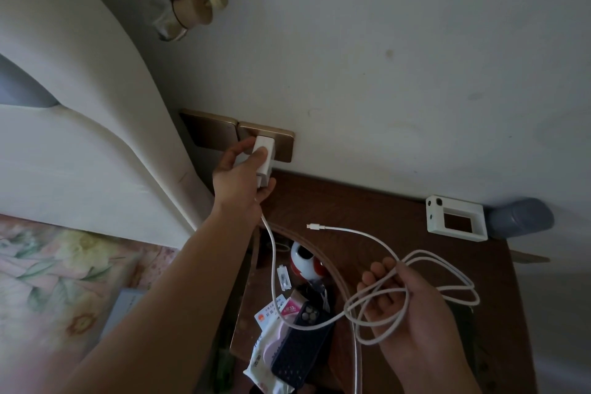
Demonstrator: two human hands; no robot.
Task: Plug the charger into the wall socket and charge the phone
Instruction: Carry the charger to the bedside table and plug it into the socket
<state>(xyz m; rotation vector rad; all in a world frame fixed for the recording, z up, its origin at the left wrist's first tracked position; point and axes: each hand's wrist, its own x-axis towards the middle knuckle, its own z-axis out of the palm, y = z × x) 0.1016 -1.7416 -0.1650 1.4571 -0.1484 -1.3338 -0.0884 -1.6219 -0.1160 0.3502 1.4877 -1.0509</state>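
My left hand [238, 174] grips the white charger [264, 159] and holds it against the gold wall socket [281, 144]. A white cable [271, 253] runs down from the charger and over to my right hand [412, 313], which holds several loops of it. The cable's free plug end [311, 226] hangs in the air above the brown bedside table [383, 211]. The phone [302, 342], in a dark dotted case, lies face down at the table's near left part, with the cable crossing over it.
A gold switch plate [208, 128] sits left of the socket. On the table are a white frame-like device [455, 217], a grey cylinder [519, 217], a red-and-white round object [303, 261], a tissue pack [265, 358] and cards. The bed's padded headboard [96, 137] rises at left.
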